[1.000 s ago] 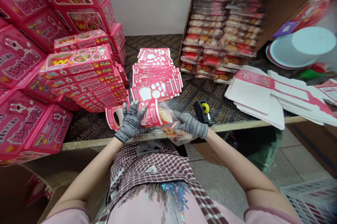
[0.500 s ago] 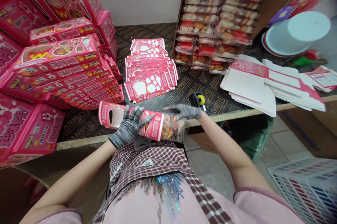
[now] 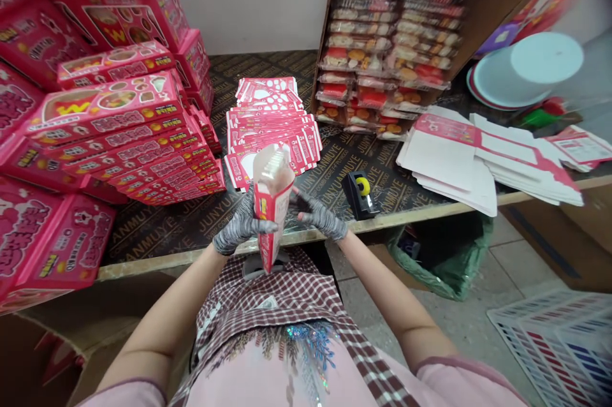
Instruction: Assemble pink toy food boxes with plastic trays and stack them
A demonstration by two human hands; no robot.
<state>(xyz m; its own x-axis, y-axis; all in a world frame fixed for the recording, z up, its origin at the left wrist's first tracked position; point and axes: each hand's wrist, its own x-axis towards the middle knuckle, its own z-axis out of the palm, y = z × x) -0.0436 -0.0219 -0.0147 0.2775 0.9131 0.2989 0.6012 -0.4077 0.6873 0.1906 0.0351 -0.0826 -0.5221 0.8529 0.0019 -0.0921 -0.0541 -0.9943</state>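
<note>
I hold a pink carton (image 3: 270, 206) upright in front of my apron, its open top end pointing up with a clear packet showing inside. My left hand (image 3: 240, 226), in a grey fingerless glove, grips the carton's left side. Just right of the carton is my right hand (image 3: 319, 215), also gloved, with its fingers bent toward the carton's upper part; whether it grips is unclear. Behind the carton lies a stack of flat pink cartons with cut-out windows (image 3: 272, 125) on the table.
Filled pink boxes (image 3: 124, 133) are piled at the left. A tape dispenser (image 3: 359, 192) sits near the table edge. Flat white-and-pink card blanks (image 3: 482, 158) lie at the right. Stacked clear snack packets (image 3: 392, 50) fill a box behind. A white crate (image 3: 559, 343) stands on the floor.
The carton lay sideways with the packet being pushed into its right end; now it stands upright with the packet inside. My right hand has come off the packet's end.
</note>
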